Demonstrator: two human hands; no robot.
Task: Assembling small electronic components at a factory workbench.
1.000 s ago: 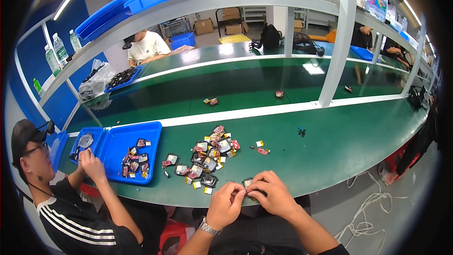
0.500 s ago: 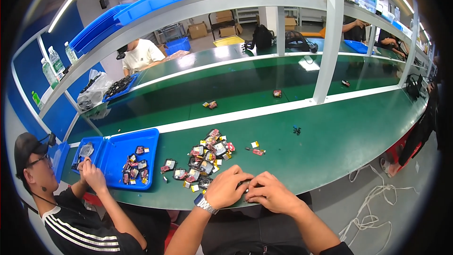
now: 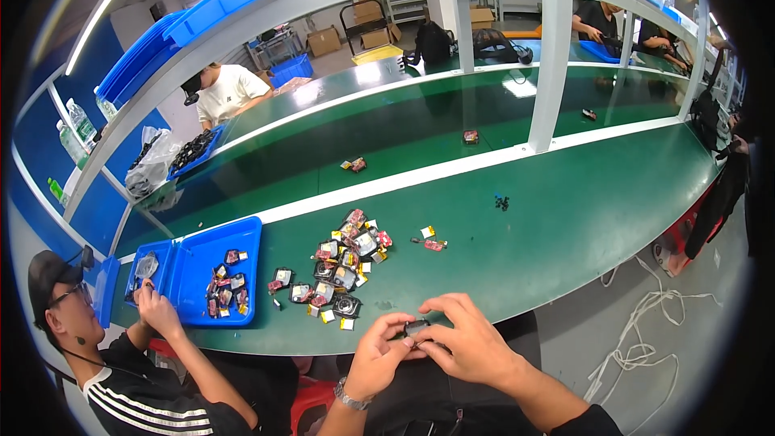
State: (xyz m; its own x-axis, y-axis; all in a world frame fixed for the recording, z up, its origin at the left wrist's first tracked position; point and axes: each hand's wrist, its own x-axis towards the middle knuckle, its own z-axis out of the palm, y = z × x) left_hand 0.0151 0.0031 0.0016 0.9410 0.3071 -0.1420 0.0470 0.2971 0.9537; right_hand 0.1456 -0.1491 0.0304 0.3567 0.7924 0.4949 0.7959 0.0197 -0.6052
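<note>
My left hand, wearing a metal-banded watch, grips a small dark electronic casing with a greyish face at the table's near edge. From the other side, my right hand pinches the lower part of this casing, its index finger arched above. Fingers cover much of the casing. Just left and beyond lies a heap of small electronic modules, with black casings, red circuit boards and silvery, yellow-edged battery cells. A loose board with a cell lies right of the heap.
A blue tray with several modules stands at the left, before a seated co-worker. Tiny black parts lie farther right. A white shelf post rises beyond the green table. White cables lie on the floor.
My hands have turned the casing up so its greyish face shows between the fingers. My left wrist has rolled and dropped lower, and the right hand's fingers have spread.
</note>
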